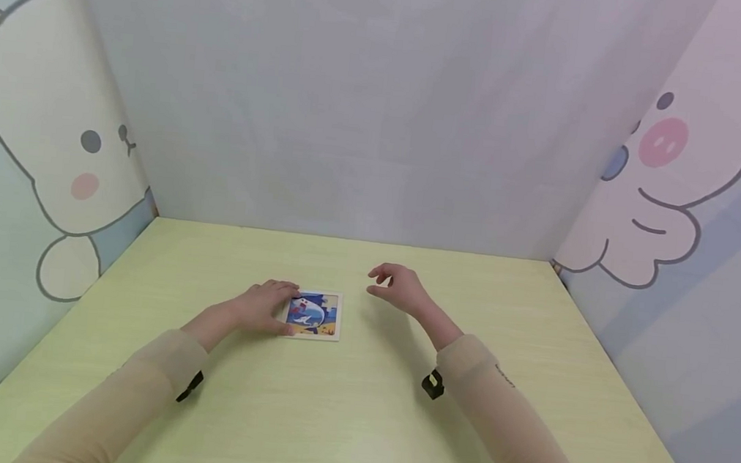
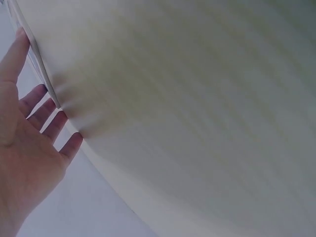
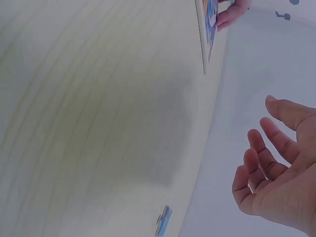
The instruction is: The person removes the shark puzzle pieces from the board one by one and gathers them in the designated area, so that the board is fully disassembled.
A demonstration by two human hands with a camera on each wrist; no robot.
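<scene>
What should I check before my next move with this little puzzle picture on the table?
1. Puzzle board lies flat on the green table: ok.
2. Left hand rests on the board's left edge with fingers laid flat, steadying it: ok.
3. Right hand hangs over the table to the right of the board, fingers loosely curled, holding nothing: ok.
4. A small loose piece shows at the table edge in the right wrist view; where it lies relative to the board: cannot tell.
5. Whether any piece is missing from the picture: cannot tell, too small in the head view.
</scene>
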